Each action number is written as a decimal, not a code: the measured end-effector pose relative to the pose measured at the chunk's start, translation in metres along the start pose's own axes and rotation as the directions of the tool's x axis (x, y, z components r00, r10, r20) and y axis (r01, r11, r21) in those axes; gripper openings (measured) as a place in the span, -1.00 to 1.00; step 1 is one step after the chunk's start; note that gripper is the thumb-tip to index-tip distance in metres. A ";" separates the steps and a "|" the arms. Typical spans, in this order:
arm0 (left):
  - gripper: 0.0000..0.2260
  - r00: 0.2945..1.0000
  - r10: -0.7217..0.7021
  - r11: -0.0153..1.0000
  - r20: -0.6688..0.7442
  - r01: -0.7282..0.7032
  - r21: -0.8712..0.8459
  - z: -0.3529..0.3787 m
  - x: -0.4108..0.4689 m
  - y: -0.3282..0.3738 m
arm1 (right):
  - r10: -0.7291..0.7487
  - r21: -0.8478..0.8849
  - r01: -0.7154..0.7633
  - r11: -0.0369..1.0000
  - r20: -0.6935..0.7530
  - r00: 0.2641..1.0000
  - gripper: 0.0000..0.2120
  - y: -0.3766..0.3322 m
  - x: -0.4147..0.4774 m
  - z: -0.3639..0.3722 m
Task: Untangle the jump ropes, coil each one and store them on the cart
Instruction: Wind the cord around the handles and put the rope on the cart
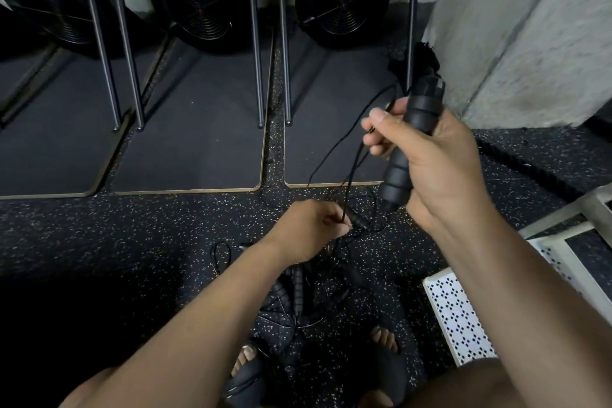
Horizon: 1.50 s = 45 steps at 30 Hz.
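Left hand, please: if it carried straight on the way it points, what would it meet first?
Likely the dark handle end just beyond the left hand, though depth is unclear.

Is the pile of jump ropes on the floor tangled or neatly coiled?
Tangled. The jump ropes lie in a loose heap on the floor, cords crossing and handles jumbled; no coil shows.

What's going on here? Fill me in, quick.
A person is untangling jump ropes over a speckled rubber floor. The right hand grips a black foam handle, held up. The left hand pinches the thin black cord lower down, and strands run between the two hands. A tangled pile of ropes lies on the floor by the person's feet. The white perforated cart stands to the right.
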<state>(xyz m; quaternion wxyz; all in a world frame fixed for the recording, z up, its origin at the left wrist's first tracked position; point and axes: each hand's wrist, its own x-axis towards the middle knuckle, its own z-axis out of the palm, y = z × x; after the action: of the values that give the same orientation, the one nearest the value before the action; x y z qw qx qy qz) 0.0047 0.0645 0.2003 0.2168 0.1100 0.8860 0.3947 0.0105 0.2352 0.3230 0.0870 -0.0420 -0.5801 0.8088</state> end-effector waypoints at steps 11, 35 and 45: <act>-0.86 0.964 0.134 0.974 -0.231 -0.171 -0.147 -0.022 -0.001 0.009 | 0.316 -0.258 -0.304 0.917 0.008 0.949 -0.77 0.043 0.012 -0.016; -0.81 0.897 -0.125 0.688 -0.425 -0.230 -0.688 -0.072 -0.015 0.026 | 0.564 -0.649 -0.347 0.676 0.154 0.811 -0.73 0.095 0.011 -0.014; -0.74 0.997 -0.072 0.932 -0.038 0.053 -0.358 -0.031 -0.011 0.013 | 0.325 -0.365 -0.262 0.893 0.122 0.938 -0.72 0.053 0.009 -0.003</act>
<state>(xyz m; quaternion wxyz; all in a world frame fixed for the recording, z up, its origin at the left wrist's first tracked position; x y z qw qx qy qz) -0.0001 0.0487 0.2314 0.2232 0.0307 0.8080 0.5444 -0.0027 0.2230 0.2721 -0.0977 -0.0709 -0.7044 0.6995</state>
